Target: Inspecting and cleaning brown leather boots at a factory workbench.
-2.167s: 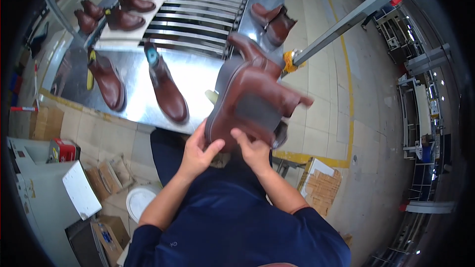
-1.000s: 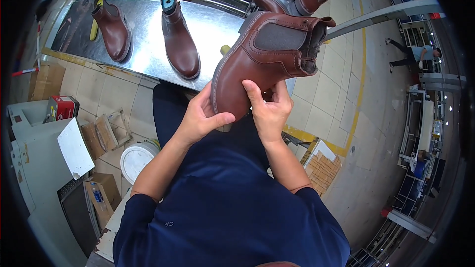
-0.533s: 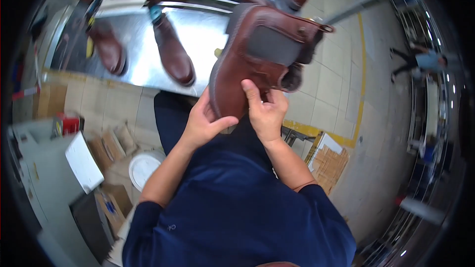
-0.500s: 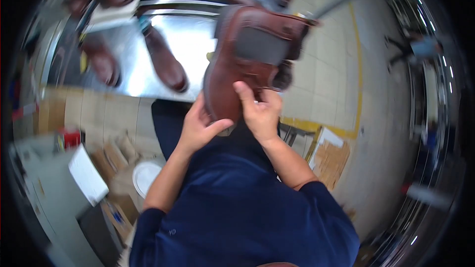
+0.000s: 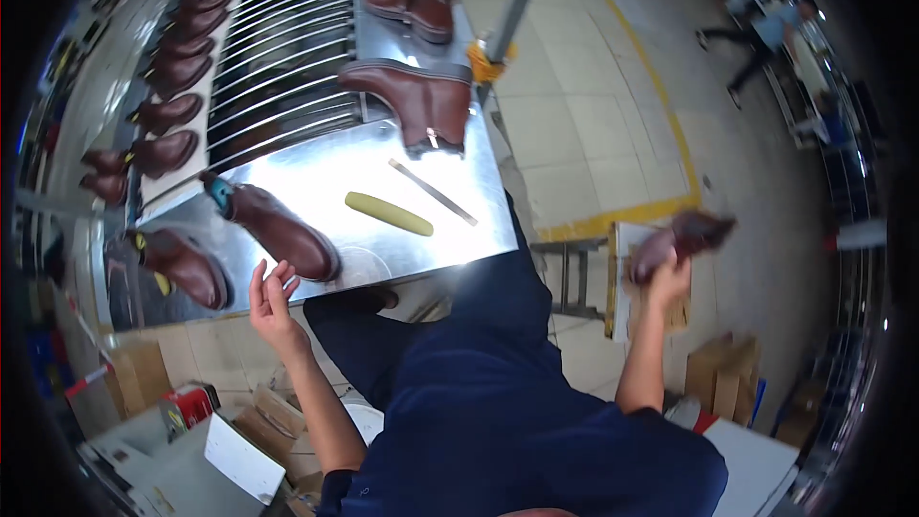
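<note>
Out to the right, my right hand (image 5: 670, 280) grips a brown leather ankle boot (image 5: 656, 251), slightly blurred, above a low stand (image 5: 620, 302). My left hand (image 5: 276, 304) is empty, its fingers loosely spread, just in front of the metal table's (image 5: 364, 268) near edge. Closest to it is the toe of another brown boot (image 5: 287, 235) with teal material at its opening. Left of that rests a similar boot (image 5: 182, 268). On the right half of the table a boot lies on its side (image 5: 412, 101), and beyond it is another boot (image 5: 416, 5).
A yellow-green oblong piece (image 5: 388, 213) and a thin flat strip (image 5: 433, 191) lie on the table. Behind runs a roller conveyor (image 5: 282, 67), with a row of several boots (image 5: 168, 115) along its left. A person (image 5: 771, 33) walks at far right. Cardboard boxes (image 5: 723, 378) stand lower right.
Both hands were on a boot in front of me. Now my left hand has come away leftward, open, and my right hand holds a boot far out to the right. The view has shifted.
</note>
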